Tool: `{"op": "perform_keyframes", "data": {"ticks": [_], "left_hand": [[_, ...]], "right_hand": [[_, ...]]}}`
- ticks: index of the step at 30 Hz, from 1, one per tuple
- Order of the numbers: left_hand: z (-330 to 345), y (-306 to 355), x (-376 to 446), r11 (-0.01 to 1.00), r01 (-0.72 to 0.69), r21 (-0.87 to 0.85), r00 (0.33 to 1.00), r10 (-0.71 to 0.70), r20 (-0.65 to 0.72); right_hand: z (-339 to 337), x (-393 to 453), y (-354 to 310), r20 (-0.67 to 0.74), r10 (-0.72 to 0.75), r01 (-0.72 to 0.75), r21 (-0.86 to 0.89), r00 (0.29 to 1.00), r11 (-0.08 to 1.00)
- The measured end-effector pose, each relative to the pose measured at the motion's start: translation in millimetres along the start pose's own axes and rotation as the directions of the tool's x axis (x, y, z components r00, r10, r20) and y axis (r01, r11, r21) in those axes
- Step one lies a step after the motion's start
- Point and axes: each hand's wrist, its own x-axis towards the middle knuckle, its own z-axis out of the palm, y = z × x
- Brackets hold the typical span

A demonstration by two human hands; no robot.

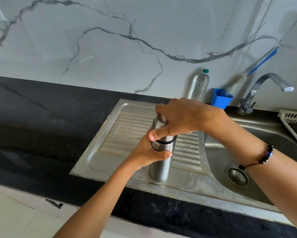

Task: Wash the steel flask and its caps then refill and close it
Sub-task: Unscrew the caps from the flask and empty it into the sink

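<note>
Fingers (161, 156) of the left hand (144, 152) wrap the steel flask (161, 165) mid-body; the right hand (180, 117) curls over its cap (163, 133). Standing upright on the drainboard (110, 152) at frame centre, the flask looks rigid, smooth and probably slippery, so grip the body firmly and twist the cap.

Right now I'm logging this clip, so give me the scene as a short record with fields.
flask: steel flask upright on the ribbed drainboard
cap: steel cap on the flask top
left hand: left hand grips the flask body
right hand: right hand grips the cap from above
tap: faucet, no water visible
behind: plastic bottle, blue holder
</note>
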Motion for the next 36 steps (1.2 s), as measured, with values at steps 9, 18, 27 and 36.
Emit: {"op": "perform_keyframes", "data": {"ticks": [9, 18, 27, 36], "left_hand": [[-0.9, -9.1, 2.7, 0.999, -0.003, -0.054, 1.000, 0.002, -0.027], [0.0, -14.7, 3.4, 0.999, -0.032, -0.034, 0.998, 0.030, -0.048], [-0.5, -12.5, 2.1, 1.000, 0.015, -0.020, 0.999, -0.016, -0.037], [0.7, -3.1, -1.4, 0.993, 0.106, -0.054, 0.992, -0.109, -0.062]], "right_hand": [[-25.1, -11.7, 41.6, -0.049, -0.212, 0.211, 0.451, 0.976, 0.867], [46.3, 68.3, 103.3, 0.037, 0.101, -0.106, 0.444, 0.994, 0.890], [148.0, 134.8, 141.2, 0.110, 0.285, -0.304, 0.255, 0.952, 0.918], [155.5, 137.3, 144.8, 0.252, 0.281, -0.317, 0.116, 0.926, 0.941]]}}
